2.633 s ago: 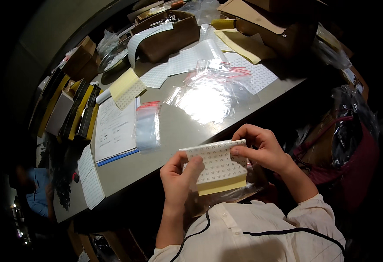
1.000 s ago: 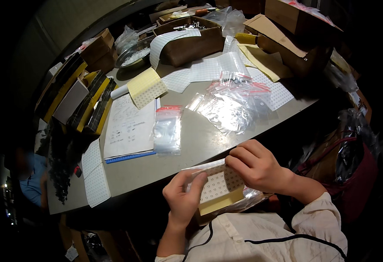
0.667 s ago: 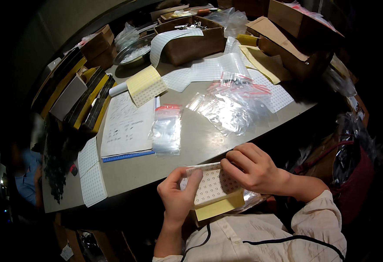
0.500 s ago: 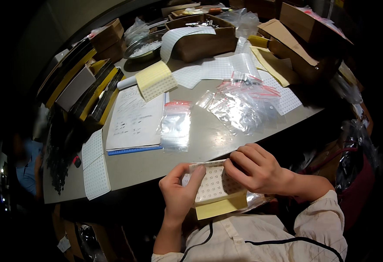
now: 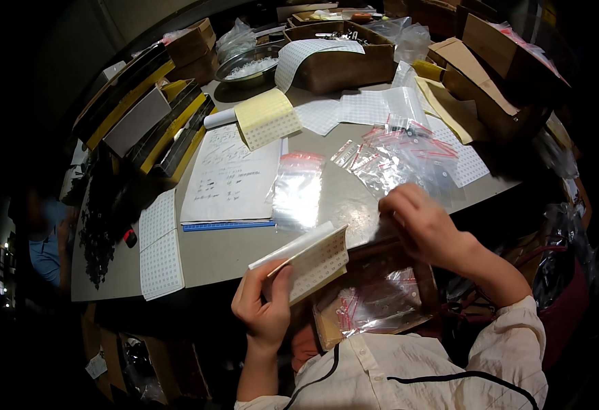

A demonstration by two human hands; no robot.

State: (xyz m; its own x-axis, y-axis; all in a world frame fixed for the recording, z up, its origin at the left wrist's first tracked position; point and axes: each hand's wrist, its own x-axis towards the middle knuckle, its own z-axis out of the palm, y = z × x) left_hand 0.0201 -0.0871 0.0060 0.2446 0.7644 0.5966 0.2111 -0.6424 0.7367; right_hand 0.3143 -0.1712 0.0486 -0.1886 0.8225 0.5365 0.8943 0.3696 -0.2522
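Note:
In my left hand (image 5: 264, 301) is a folded sheet of small printed stickers (image 5: 316, 266), pinched between thumb and fingers and tilted above the table's near edge. My right hand (image 5: 419, 222) is apart from the sheet, over the near edge just below a pile of clear zip bags (image 5: 409, 160). Its fingertips are pressed together and slightly blurred; whatever they hold, if anything, is too small to make out. A neat stack of clear zip bags with red seals (image 5: 299, 191) lies beside a written paper pad (image 5: 227, 178). Below my hands, an open box (image 5: 327, 321) holds more bags.
Yellow-backed (image 5: 268, 119) and white sticker sheets (image 5: 159, 246) lie about the grey table (image 5: 244, 266). Cardboard boxes (image 5: 337, 68), a bowl of small clear pieces (image 5: 248, 67) and black-and-yellow boxes (image 5: 169, 133) line the back and left. Small black parts (image 5: 98, 239) lie at far left.
My right hand has left the sticker sheet and moved up and right toward the bag pile. My left hand has tilted the sheet, uncovering the box of bags below.

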